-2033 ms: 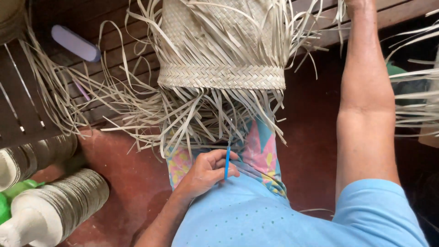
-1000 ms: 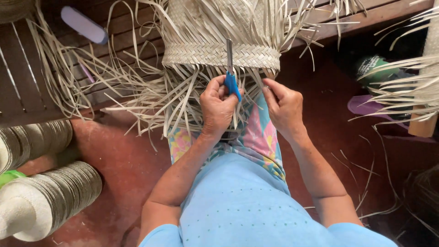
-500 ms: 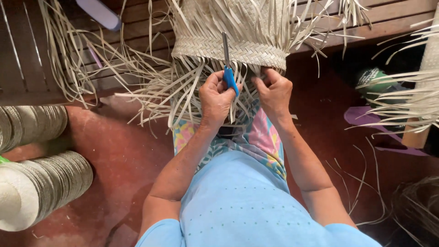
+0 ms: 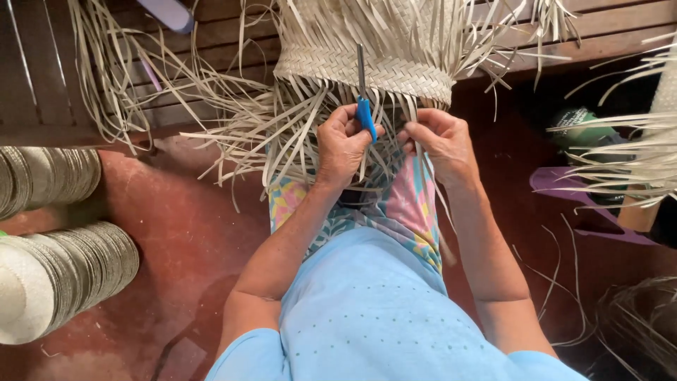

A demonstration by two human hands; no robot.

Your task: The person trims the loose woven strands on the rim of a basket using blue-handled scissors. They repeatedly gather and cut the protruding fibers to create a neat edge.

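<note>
- Overhead, a half-woven straw piece (image 4: 367,67) rests on a wooden bench (image 4: 42,85) at the far side, its loose strands (image 4: 282,134) hanging toward the person's lap.
- Stacked hats (image 4: 63,275) lie at the near left on the red floor (image 4: 197,240).
- Left hand (image 4: 343,144) has its fingers closed around a blue-handled tool (image 4: 364,99), blade pointing up against the woven band.
- Right hand (image 4: 441,141), just beside it, pinches strands between fingertips.

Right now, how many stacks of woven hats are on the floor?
2. One stack of hats lies at the left edge; another stack lies just below it, nearer the person. More may be hidden outside the picture.
</note>
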